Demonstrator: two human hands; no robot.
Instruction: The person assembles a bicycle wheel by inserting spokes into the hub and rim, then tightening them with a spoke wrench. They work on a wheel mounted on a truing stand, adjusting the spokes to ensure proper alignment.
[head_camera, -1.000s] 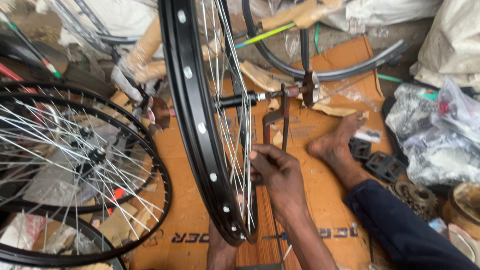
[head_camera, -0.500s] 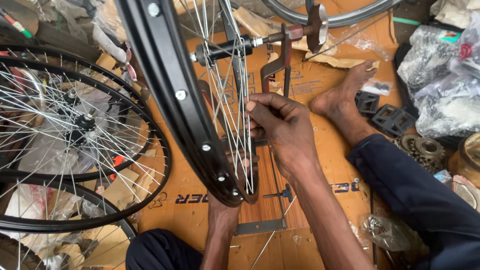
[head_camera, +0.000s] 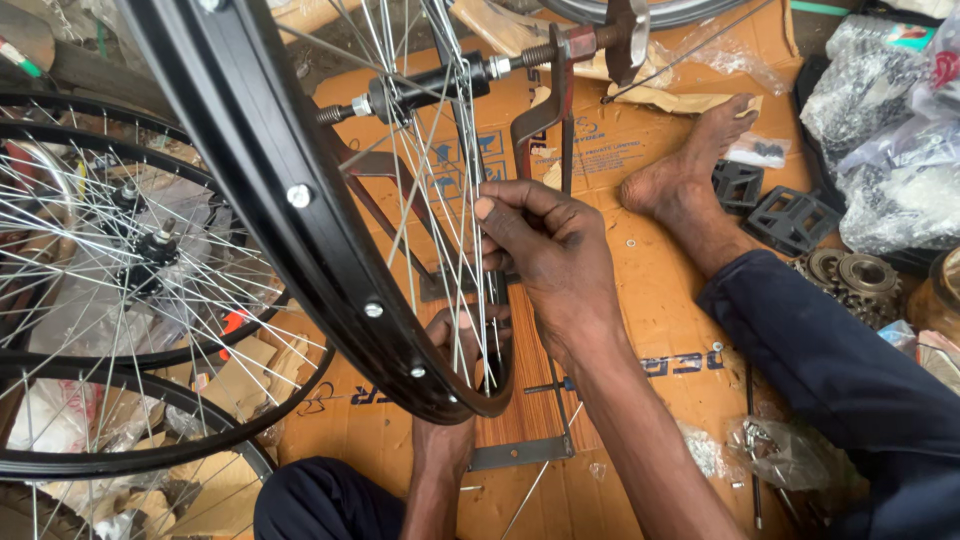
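Steadying the black metal bicycle rim (head_camera: 300, 210) from below, the left hand (head_camera: 455, 345) curls around its lowest arc while the right hand (head_camera: 545, 255) pinches thin silver spokes (head_camera: 450, 200). Beyond them, the black hub axle (head_camera: 420, 92) rests in a rust-brown steel stand (head_camera: 555, 100), holding the wheel upright over flattened cardboard (head_camera: 640, 150).

One black-rimmed wheel (head_camera: 300, 200) stood mounted in one truing stand (head_camera: 545, 120). Three more spoked wheels (head_camera: 130, 260) lay stacked at the left (the lowest only partly in view). Two hands were on the spokes: the left hand (head_camera: 455, 340) and the right hand (head_camera: 545, 250). One bare foot (head_camera: 680, 170) rested on the cardboard. Two black pedals (head_camera: 775, 205) lay beside one cluster of sprockets (head_camera: 850, 280).
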